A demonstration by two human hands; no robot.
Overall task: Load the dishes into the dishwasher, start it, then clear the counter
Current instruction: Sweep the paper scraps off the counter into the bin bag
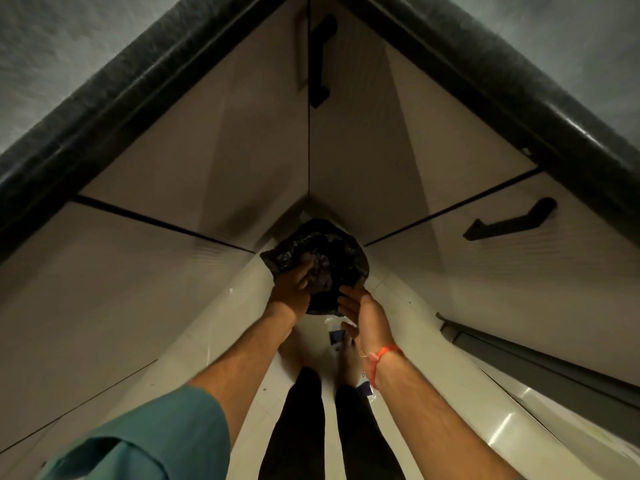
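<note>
- Nearest to you, your teal sleeve (149,441) covers the left upper arm at the bottom left, and your legs in dark trousers (304,427) run down the middle to your bare feet on the pale tiled floor (398,313).
- Between your feet lies a clear plastic wrapper (334,332) with blue print on it; another piece of clear plastic shows just beside your right forearm.
- Your right wrist carries an orange thread bracelet (382,355).
- Your right hand (360,306) sits at the near right edge of the black bin bag (329,251), fingers loosely spread and touching its rim; I cannot tell whether they actually pinch the plastic.
- Your left hand (294,282) is at the bag's left rim, its fingers curled over the edge and reaching into the mouth, gripping the plastic.
- The bag stands on the floor in the corner where the two runs of cabinets meet, its mouth open towards you with crumpled contents inside that are too dark to identify.
- Beyond it, beige cabinet doors (346,150) rise on both sides, with a black handle (320,60) at the far middle and another (509,220) on the right.
- Farthest up, the dark speckled counter edge (104,95) frames both runs.
</note>
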